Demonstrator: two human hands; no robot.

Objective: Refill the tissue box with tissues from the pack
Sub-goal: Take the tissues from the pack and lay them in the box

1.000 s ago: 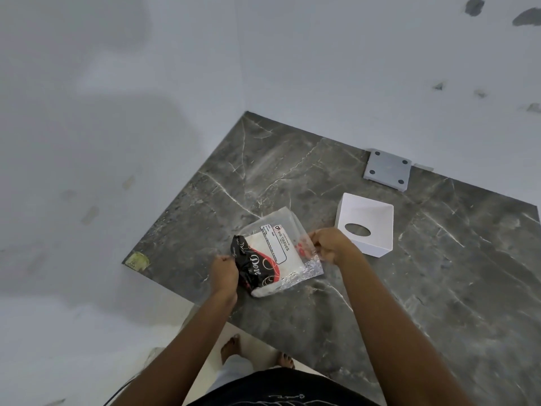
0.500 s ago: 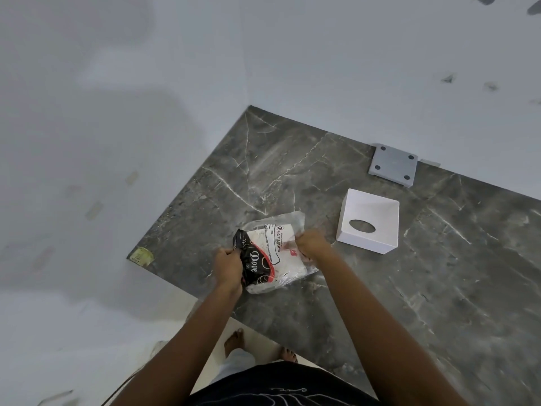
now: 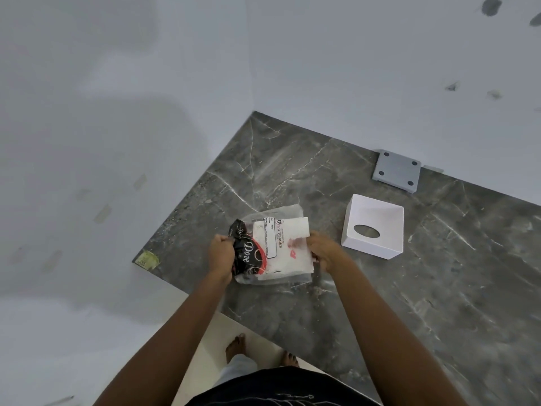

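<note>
Two hands on tissue pack (image 3: 270, 247) | left hand (image 3: 221, 254) pinches end | right hand (image 3: 325, 253) grasps tissues

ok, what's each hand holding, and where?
Both grip the tissue pack: left hand on its black printed end, right hand on the clear opposite end.

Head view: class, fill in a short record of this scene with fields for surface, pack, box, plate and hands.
surface: dark marble counter in a wall corner
pack: clear tissue pack, lying on the counter, tissues inside
box: white box, oval hole showing, right of the pack, untouched
plate: grey plate by the wall
hands: left hand grips the pack's dark end; right hand grips the other end
</note>
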